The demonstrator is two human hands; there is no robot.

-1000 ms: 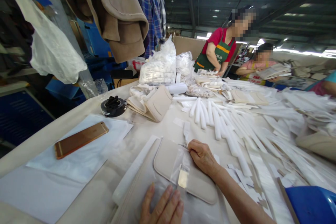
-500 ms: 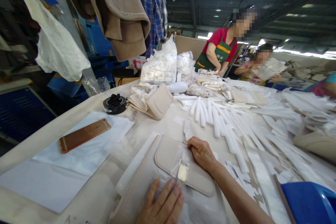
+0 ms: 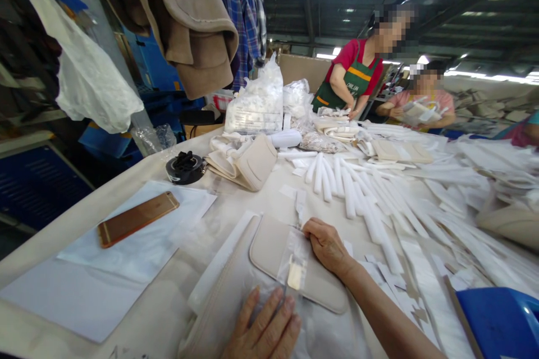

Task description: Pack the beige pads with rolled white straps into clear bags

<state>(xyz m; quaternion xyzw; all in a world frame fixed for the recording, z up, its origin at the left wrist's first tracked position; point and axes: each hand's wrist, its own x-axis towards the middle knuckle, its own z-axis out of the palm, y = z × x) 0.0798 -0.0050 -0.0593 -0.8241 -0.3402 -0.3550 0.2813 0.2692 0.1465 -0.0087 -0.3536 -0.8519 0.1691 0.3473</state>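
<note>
A beige handbag (image 3: 229, 291) lies flat on the table right in front of me, its rounded flap (image 3: 269, 247) folded over. Thin clear film covers part of the flap and the gold-coloured clasp (image 3: 297, 274). My left hand (image 3: 265, 325) rests palm down on the bag below the clasp, fingers spread. At the flap's far edge my right hand (image 3: 326, 244) is closed in a pinch; what lies between its fingertips is hidden. Beside those fingertips a narrow clear strip (image 3: 300, 205) stretches away over the table. A white padded roll (image 3: 223, 261) runs along the bag's left side.
To the left, a phone (image 3: 138, 219) lies on pale sheets (image 3: 105, 297), with a black tape roll (image 3: 184, 167) beyond. Another beige bag (image 3: 252, 162) stands behind. White foam rolls (image 3: 345, 179) spread rightward, near a blue object (image 3: 501, 320). Two co-workers (image 3: 357, 73) handle items across the table.
Both my hands keep their places on the handbag, with barely any shift. The farther co-worker at the right has lowered the wrapped item and turned more toward the table.
</note>
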